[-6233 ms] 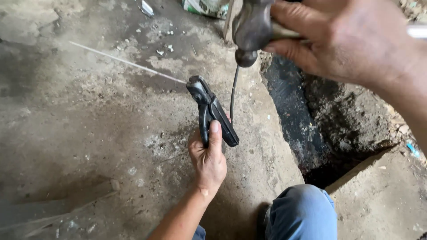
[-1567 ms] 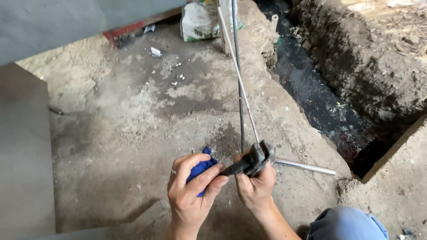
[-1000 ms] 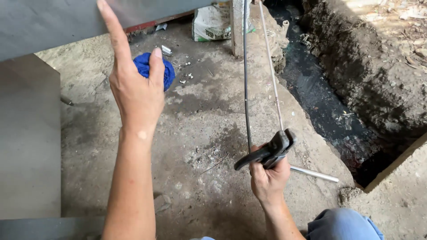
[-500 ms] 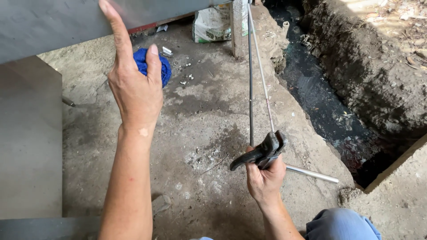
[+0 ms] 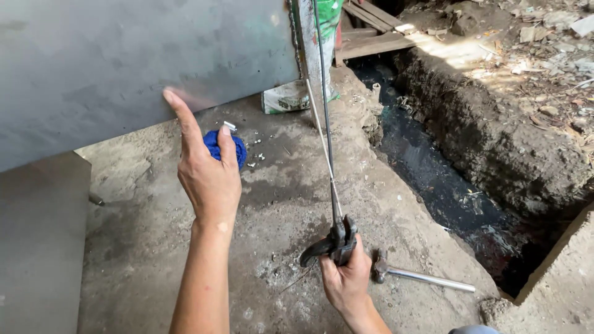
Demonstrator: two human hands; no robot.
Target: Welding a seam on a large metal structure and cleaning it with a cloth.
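Nearest the camera: right hand (image 5: 346, 281) is closed round the handles of dark pliers (image 5: 331, 242), low centre of frame. Pliers head is pointed up and away, and appears clamped on a thin metal rod (image 5: 327, 136); the exact grip point is too small to be confirmed. The rod is run from the pliers steeply up to the top edge, with a second lighter strand (image 5: 317, 124) seen just beside it.

Just right of that hand, a hammer (image 5: 421, 278) is laid on the concrete floor (image 5: 142, 247), dark head toward the hand, shiny metal handle pointed right. It is not touched.

Further out, left hand (image 5: 207, 167) is raised with index finger extended upward and its tip blurred against a grey metal sheet (image 5: 124, 68); contact cannot be told. A blue wad (image 5: 224, 148) is held by the remaining fingers and thumb, partly hidden behind the hand.

Small pale debris is scattered on the floor past the blue wad. A white and green sack (image 5: 297, 93) is set by the lower right corner of the sheet.

On the right, a dirt trench (image 5: 445, 185) with dark wet bottom is run alongside the floor. Wooden planks (image 5: 377, 31) are laid at its far end.
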